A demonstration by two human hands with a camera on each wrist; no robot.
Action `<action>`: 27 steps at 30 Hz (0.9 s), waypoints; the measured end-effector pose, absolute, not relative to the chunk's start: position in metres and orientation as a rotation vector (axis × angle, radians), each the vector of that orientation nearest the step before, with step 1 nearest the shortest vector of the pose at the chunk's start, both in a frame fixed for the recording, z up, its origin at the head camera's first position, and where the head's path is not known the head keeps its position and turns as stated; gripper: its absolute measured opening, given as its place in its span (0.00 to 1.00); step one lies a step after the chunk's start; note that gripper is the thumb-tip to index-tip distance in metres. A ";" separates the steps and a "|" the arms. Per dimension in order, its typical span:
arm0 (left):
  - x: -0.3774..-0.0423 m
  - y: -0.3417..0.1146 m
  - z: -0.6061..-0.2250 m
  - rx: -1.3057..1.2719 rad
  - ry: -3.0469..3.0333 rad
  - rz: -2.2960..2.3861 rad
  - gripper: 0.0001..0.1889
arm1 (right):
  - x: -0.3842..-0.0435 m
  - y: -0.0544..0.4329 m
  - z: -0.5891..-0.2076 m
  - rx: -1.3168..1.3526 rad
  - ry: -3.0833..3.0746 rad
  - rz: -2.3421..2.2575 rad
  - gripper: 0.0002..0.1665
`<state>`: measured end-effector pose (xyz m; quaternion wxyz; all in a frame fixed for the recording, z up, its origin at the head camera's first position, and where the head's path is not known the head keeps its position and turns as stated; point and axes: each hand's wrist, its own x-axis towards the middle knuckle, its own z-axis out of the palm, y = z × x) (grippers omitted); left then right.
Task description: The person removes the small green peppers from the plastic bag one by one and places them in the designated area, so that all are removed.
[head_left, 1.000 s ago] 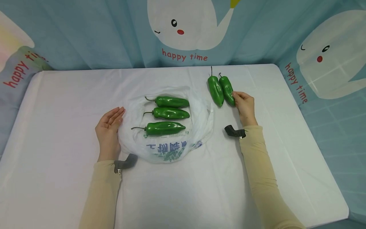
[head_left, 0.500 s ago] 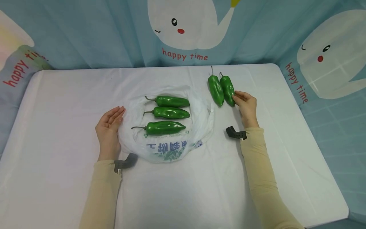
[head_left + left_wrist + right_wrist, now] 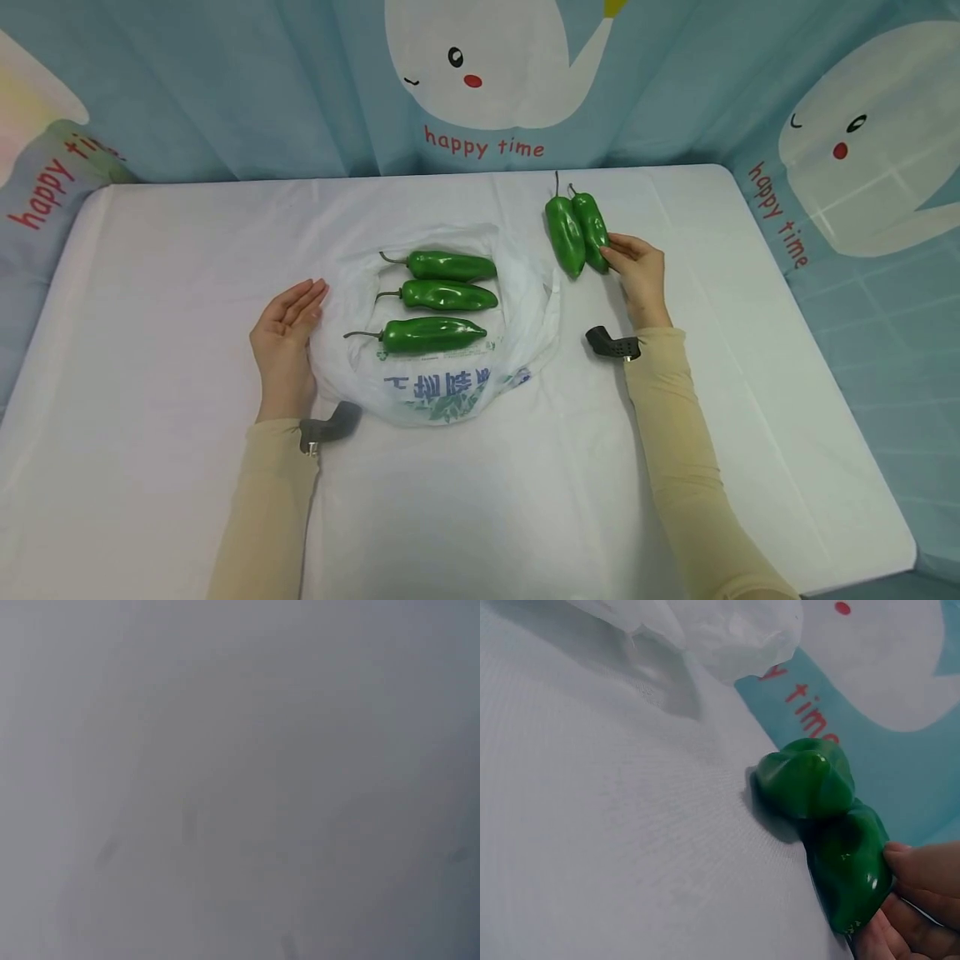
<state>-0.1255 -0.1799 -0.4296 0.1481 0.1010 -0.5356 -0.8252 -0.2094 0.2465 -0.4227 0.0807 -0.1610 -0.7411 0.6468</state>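
Observation:
My right hand [image 3: 639, 271] pinches the lower end of a green pepper [image 3: 589, 227] by its right side, thumb and fingers around the edge. This pepper lies right against another green pepper [image 3: 565, 235], both with stems toward the far edge. In the right wrist view the thumb [image 3: 926, 866] is on the held pepper's side and fingers curl below it. My left hand [image 3: 285, 346] rests with relaxed fingers beside a white plastic bag [image 3: 532, 308]. Three green peppers [image 3: 435, 335] lie in a column at the bag's opening, stems to the left. The left wrist view is a grey blur.
A white cloth [image 3: 465, 517] covers the table, whose far edge runs just behind the two right-hand peppers. Blue curtains [image 3: 300, 83] with whale prints hang behind and at the sides. Black wrist-camera mounts [image 3: 611, 342] stick out from both sleeves.
My right hand moved slightly right, then back left and away from me, and the pepper shifted with it until it sits against its neighbour. My left hand and the bag stay put.

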 end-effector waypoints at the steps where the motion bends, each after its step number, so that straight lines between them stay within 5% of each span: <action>1: -0.126 -0.180 -0.430 0.290 -1.540 -2.374 0.17 | -0.210 0.246 -0.423 -0.480 -2.215 1.934 0.20; 27: -0.125 -0.179 -0.428 0.286 -1.537 -2.372 0.16 | -0.214 0.231 -0.425 -0.456 -2.230 1.960 0.20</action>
